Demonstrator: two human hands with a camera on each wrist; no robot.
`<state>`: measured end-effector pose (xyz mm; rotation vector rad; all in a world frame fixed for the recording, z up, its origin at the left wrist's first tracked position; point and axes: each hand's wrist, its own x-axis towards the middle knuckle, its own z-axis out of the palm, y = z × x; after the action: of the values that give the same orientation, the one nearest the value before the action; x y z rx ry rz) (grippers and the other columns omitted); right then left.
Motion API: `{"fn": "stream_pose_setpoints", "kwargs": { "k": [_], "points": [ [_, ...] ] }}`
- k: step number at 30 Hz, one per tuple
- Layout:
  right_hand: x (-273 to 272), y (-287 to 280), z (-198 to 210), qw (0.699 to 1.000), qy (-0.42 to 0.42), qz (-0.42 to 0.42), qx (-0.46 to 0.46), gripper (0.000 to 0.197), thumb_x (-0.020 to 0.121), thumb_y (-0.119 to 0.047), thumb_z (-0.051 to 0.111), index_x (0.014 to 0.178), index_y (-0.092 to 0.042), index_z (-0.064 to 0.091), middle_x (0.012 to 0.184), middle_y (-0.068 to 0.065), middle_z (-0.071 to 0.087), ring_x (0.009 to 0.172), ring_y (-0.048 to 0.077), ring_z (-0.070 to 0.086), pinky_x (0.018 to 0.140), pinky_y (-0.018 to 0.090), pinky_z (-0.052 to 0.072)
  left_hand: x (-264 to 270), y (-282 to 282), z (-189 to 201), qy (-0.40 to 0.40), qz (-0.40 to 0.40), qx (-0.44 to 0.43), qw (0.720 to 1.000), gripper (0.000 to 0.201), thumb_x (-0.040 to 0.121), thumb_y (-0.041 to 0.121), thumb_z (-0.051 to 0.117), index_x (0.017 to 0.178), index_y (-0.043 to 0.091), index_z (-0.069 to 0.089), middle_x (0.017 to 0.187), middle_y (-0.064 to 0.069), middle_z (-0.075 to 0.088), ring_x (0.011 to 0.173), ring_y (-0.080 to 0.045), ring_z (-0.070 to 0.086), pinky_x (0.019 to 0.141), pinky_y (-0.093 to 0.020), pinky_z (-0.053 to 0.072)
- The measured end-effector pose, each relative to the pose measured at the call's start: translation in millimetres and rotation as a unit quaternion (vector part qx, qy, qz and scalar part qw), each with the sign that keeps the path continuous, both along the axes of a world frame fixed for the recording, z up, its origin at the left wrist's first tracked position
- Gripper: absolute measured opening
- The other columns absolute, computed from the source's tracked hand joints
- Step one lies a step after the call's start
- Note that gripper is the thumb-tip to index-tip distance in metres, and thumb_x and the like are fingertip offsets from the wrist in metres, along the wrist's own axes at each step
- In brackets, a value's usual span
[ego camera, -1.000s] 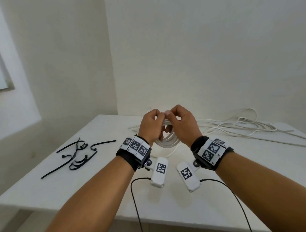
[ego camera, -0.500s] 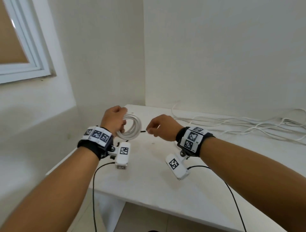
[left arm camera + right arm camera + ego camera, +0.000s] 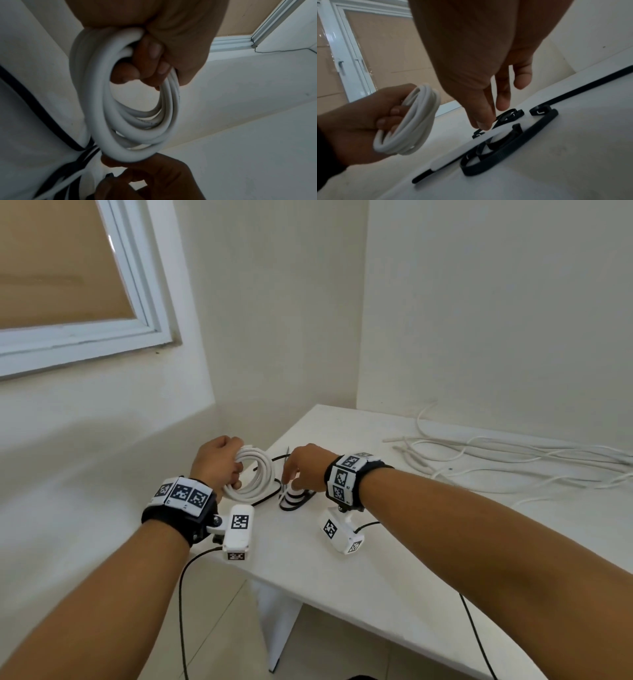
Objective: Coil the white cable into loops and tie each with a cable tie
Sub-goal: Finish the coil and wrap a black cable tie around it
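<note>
My left hand [image 3: 219, 463] grips a coil of white cable [image 3: 265, 470] of several loops, held upright just above the table's left end. In the left wrist view the fingers [image 3: 152, 65] curl through the coil [image 3: 109, 135]. My right hand [image 3: 294, 484] reaches down with fairly straight fingers onto a pile of black cable ties [image 3: 293, 501] beside the coil. In the right wrist view a fingertip [image 3: 482, 126] touches one tie [image 3: 505, 117]; the hand [image 3: 493, 116] has no visible grip on it. The coil [image 3: 419, 115] shows no tie around it.
More loose white cable [image 3: 513, 460] sprawls along the back right of the white table [image 3: 376, 559]. Its left edge lies just under the coil. Walls close in behind and to the left, with a window [image 3: 68, 285] at the upper left.
Both hands were together on the coil over the table's middle. Now the left hand has carried the coil left, and the right hand has let go and dropped onto the ties.
</note>
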<state>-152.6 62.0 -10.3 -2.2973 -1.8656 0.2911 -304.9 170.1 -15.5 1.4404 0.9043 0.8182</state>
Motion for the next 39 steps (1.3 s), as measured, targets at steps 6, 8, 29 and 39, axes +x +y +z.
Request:
{"fn": "stream_pose_setpoints", "kwargs": {
  "k": [6,8,29,39],
  "points": [
    [-7,7,-8,0.999,-0.033,0.009,-0.011,0.022,0.092,-0.018,0.064,0.111,-0.018,0.076,0.117,0.007,0.070,0.108,0.026,0.064,0.094,0.036,0.053,-1,-2,3,-0.002,-0.014,0.000,1.000,0.013,0.090,0.016,0.051,0.077,0.014,0.048,0.047,-0.002,0.033,0.037,-0.016,0.021,0.044,-0.024,0.029],
    [-4,4,-6,0.999,-0.046,0.017,-0.005,0.022,0.094,-0.019,0.062,0.111,-0.017,0.075,0.116,0.006,0.070,0.107,0.026,0.064,0.093,0.037,0.053,2,-5,4,-0.002,-0.020,0.003,1.000,0.010,0.090,0.017,0.051,0.081,0.012,0.050,0.046,-0.001,0.034,0.037,-0.016,0.021,0.043,-0.024,0.030],
    [133,-160,26,0.985,0.072,-0.093,0.126,0.013,0.098,-0.013,0.054,0.102,-0.018,0.065,0.092,-0.013,0.061,0.081,-0.001,0.053,0.072,0.012,0.038,138,-152,23,0.045,-0.266,0.112,0.956,0.034,0.094,0.023,0.054,0.063,0.018,0.042,0.054,-0.006,0.036,0.043,-0.018,0.031,0.043,-0.024,0.031],
    [150,-252,42,0.992,0.064,-0.107,-0.024,0.028,0.097,-0.008,0.052,0.082,-0.031,0.055,0.076,-0.016,0.051,0.070,0.001,0.048,0.068,0.012,0.035,177,-231,20,0.114,-0.413,0.123,0.895,0.029,0.098,0.020,0.046,0.069,0.015,0.045,0.054,-0.001,0.042,0.041,-0.013,0.034,0.041,-0.023,0.030]
  ]
}}
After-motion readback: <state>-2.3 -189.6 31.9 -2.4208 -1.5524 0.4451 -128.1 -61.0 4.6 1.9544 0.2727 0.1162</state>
